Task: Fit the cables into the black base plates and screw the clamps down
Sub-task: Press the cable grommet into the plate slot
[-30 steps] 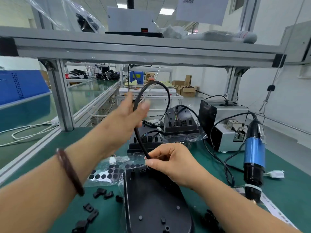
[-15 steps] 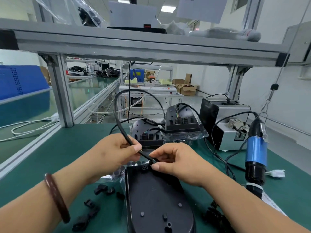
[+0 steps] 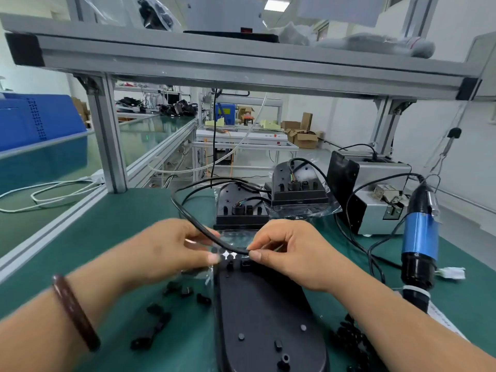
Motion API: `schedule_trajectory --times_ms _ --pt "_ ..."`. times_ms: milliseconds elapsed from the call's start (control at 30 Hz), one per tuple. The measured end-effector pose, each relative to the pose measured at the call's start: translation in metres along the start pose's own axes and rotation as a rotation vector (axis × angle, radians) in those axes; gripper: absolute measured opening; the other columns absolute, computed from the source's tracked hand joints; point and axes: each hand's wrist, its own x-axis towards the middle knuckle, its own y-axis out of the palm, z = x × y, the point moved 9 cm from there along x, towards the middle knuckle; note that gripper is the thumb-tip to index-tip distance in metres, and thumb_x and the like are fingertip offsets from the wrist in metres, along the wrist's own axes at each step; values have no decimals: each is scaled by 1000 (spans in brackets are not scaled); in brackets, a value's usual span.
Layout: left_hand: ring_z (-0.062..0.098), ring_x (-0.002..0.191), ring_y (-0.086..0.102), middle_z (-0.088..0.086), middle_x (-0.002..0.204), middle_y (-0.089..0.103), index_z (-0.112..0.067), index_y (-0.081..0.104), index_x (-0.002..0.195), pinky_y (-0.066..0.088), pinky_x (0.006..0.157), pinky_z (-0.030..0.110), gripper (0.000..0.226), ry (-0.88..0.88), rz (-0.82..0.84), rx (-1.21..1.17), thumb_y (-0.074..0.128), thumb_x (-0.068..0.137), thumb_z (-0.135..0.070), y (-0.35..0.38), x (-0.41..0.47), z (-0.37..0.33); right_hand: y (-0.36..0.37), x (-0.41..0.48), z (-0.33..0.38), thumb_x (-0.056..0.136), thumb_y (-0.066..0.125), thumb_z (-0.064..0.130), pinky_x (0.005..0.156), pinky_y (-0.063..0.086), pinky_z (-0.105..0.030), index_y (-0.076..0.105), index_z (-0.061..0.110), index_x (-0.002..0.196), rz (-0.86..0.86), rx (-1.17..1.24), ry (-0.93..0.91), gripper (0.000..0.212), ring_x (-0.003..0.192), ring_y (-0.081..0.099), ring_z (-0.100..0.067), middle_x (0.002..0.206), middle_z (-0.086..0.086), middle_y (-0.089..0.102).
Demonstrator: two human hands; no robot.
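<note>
A black base plate (image 3: pixel 264 312) lies lengthwise on the green mat in front of me. Above its far end I hold a black cable (image 3: pixel 188 214) with both hands. My left hand (image 3: pixel 171 248) grips the cable a little back from its end. My right hand (image 3: pixel 290 253) pinches the cable's end just over the plate's far edge. The cable loops away to the left and back behind my hands. Small black clamps (image 3: pixel 185 291) lie loose on the mat left of the plate.
Two fitted base plates (image 3: pixel 241 208) in clear bags stand beyond my hands. A blue electric screwdriver (image 3: pixel 418 237) hangs at the right, a grey machine (image 3: pixel 373 200) behind it. More black parts (image 3: pixel 349 336) lie right of the plate. An aluminium frame post (image 3: pixel 107 135) stands left.
My left hand came down from the raised loop and closed on the cable near my right hand. The cable loop dropped lower and flatter towards the mat.
</note>
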Motion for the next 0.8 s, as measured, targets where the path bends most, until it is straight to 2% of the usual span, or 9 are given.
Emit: schedule_trajectory --times_ms 67,133,200,267,333,433,600,700,800 --pt "-8 72 63 -20 86 69 -38 66 90 47 64 9 15 -22 -3 295 71 82 -26 -28 -5 6 0 -2 -2 83 74 17 77 52 -25 71 30 76 -8 -22 19 15 77 64 -12 81 5 68" --pt "-6 64 60 -20 75 67 -39 66 78 45 61 10 18 -35 100 389 70 83 -21 -31 -10 14 0 -3 -2 84 72 19 75 52 -25 66 35 75 -29 -52 21 20 77 63 -16 80 3 68" --pt "-6 68 59 -22 76 66 -39 67 78 47 65 12 18 -24 243 391 73 81 -22 -10 -15 17 2 -4 0 86 70 18 74 50 -23 65 33 77 -28 -91 6 18 77 61 -13 81 4 68" --pt "-8 73 59 -29 79 62 -40 66 83 48 71 13 17 11 293 406 76 77 -28 7 -16 14 3 -5 4 87 68 16 74 48 -21 65 29 80 -16 -119 -15 15 78 60 -10 83 5 67" --pt "-12 69 55 -35 74 57 -42 65 82 43 63 7 18 47 288 446 79 73 -34 16 -13 10 3 -6 6 87 68 15 73 48 -20 67 25 82 -14 -129 -30 11 77 59 -8 83 6 67" --pt "-16 63 51 -32 67 55 -45 62 74 36 54 3 19 78 234 535 80 69 -43 21 -10 7 2 -7 7 87 68 15 72 47 -18 69 21 84 -23 -125 -41 7 77 58 -7 83 7 67" --pt "-9 75 54 -20 82 59 -40 64 70 42 68 8 14 117 181 612 77 73 -41 27 -6 4 2 -7 6 86 69 15 69 45 -12 69 22 83 -33 -119 -40 8 76 58 -6 81 9 66" --pt "-11 66 53 -19 74 63 -37 63 73 37 60 4 12 138 195 623 73 78 -38 26 -8 -4 1 -7 4 86 70 16 68 45 -12 70 22 84 -33 -115 -31 7 76 58 -5 82 10 66" --pt "-3 60 61 -14 70 69 -41 61 79 44 59 10 9 97 254 509 69 82 -40 2 -18 -18 2 -6 2 86 70 16 69 44 -12 70 22 84 -30 -113 -32 6 75 58 -5 83 8 66"
